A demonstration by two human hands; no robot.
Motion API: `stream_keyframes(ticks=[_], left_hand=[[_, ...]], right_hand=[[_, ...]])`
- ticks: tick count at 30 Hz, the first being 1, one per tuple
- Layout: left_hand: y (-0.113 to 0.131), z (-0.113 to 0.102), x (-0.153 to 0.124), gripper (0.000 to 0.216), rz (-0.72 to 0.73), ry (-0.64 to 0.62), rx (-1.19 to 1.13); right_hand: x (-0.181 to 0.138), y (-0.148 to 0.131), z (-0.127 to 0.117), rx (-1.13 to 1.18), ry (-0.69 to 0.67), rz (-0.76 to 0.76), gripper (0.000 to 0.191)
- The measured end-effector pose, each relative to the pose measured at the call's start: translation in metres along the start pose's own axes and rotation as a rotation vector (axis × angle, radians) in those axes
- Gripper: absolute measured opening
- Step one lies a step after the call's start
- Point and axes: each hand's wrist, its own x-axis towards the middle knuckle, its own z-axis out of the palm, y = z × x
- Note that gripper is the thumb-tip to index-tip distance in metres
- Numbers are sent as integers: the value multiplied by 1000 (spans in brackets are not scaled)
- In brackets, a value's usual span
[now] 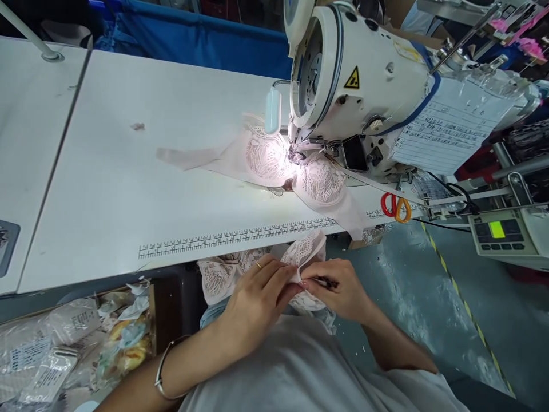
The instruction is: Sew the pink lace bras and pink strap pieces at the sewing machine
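Note:
In my lap, below the table's front edge, lies a pale pink lace bra [306,252]. My left hand [261,294] pinches its edge between thumb and fingers. My right hand [338,286] is closed on the same edge, its fingertips almost meeting the left ones; a small dark item shows in its grip, too hidden to name. More lace cups [218,277] lie to the left, partly beneath my left hand. On the table a second bra [266,157] lies spread under the needle area of the sewing machine [360,74], lit by its lamp.
Red- and orange-handled scissors [395,207] hang at the table's right edge. A printed ruler [235,236] runs along the front. A box of plastic bags [72,337] stands lower left, a control panel [500,232] at right. A fabric scrap [138,126] lies on the white table [107,189].

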Motion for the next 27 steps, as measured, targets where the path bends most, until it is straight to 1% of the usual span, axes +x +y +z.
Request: stream_keyframes(ticks=[3,4,5,6,8,10,12,13,14,15,16,18,20,21,24,27], left_hand=[[-5,-1,3,7,-46,22,-19],[-7,-3,5,7,-73,21,-35],[-8,-6,6,9,-104,19,-60],[-10,-9,8,10,-139,13,-98],[-15,-16,9,9,-234,-16,-217],[-23,-24,8,5,-378,-49,-375],[-30,-32,6,10,-542,-60,-501],[-34,-35,4,12,-597,-52,-530],[-37,-38,2,13,-618,-39,-525],[-40,-39,0,11,-599,-16,-480],[-42,-39,-3,8,-544,17,-398],[-46,-36,-7,2,-370,101,-191],[-50,-29,-10,8,-225,144,-55],[-51,-25,-12,9,-187,137,-31],[-54,-17,-13,8,-180,59,-30],[-52,-16,-13,8,-269,-13,-74]], right_hand=[[3,5,4,-91,135,-146,12],[4,8,3,-124,160,-176,11],[5,11,1,-147,147,-189,11],[5,15,-3,-149,105,-186,11],[7,21,-12,-82,-36,-139,14],[7,27,-23,40,-163,-81,20],[6,32,-34,148,-225,-40,29],[6,34,-39,177,-238,-29,32],[5,36,-43,188,-233,-23,33],[5,37,-45,183,-212,-19,33],[5,38,-47,170,-181,-20,32],[4,38,-47,146,-120,-44,29],[5,35,-45,136,-86,-86,25],[5,33,-44,128,-76,-103,23],[5,25,-41,106,-57,-142,21],[5,18,-42,107,-49,-195,21]])
